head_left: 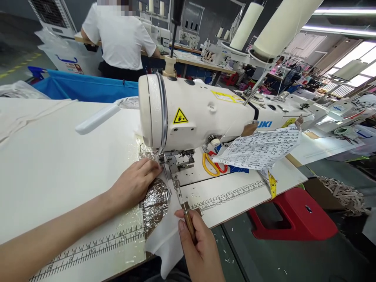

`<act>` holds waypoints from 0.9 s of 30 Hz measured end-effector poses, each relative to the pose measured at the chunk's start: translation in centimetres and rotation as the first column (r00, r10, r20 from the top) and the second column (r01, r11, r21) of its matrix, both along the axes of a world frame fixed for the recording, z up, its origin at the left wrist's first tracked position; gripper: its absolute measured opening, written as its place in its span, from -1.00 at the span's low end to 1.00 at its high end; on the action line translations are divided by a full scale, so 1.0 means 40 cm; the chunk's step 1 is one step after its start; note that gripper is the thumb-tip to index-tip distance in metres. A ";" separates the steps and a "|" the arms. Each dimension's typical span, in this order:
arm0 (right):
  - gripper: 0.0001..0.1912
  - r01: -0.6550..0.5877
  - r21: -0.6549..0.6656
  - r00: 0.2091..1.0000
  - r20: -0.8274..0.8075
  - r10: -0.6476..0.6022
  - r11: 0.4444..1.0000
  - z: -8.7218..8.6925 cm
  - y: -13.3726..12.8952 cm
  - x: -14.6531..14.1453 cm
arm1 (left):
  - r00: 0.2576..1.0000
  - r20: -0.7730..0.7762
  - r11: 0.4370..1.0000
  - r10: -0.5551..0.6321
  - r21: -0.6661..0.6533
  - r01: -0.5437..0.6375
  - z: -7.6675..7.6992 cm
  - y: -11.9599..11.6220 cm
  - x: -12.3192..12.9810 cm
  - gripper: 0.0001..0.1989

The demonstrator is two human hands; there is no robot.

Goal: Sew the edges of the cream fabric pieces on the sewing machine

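A white sewing machine (199, 105) stands across the table in front of me. My left hand (139, 178) rests beside its needle area, fingers bent and pressed down at the edge of the white fabric (167, 235); what lies under the fingertips is hidden. The fabric runs from the presser foot toward me and hangs over the table's front edge. My right hand (196, 239) is wrapped round the wooden handle of an awl-like tool (188, 219). Its thin metal shaft points up toward a small metal guide (176, 184) in front of the needle.
Yellow- and red-handled scissors (213, 164) lie under the machine arm, near a printed paper sheet (261, 147). Ruler markings (96, 250) run along the table front. A red stool (296, 215) stands at right. A co-worker (119, 39) sits beyond the blue cloth bin (88, 86).
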State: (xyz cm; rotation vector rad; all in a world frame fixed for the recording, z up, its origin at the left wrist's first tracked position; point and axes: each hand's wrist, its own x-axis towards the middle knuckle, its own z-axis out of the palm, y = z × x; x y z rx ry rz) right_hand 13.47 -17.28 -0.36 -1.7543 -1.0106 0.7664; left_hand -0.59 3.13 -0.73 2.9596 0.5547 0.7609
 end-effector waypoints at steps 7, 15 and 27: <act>-0.73 -0.227 0.056 0.929 0.313 0.199 0.972 0.028 0.046 0.026 | 0.984 0.126 0.990 -0.124 -0.058 0.132 -0.008 -0.011 -0.004 -0.63; -0.68 -0.301 0.087 0.755 0.631 0.181 0.950 0.031 0.098 0.021 | 0.997 0.031 0.997 -0.065 0.039 0.064 -0.002 -0.009 -0.004 -0.66; -0.68 -0.352 0.116 0.756 0.620 0.209 0.929 0.026 0.119 0.016 | 0.996 -0.084 1.000 0.028 0.016 -0.026 0.004 -0.004 0.008 -0.62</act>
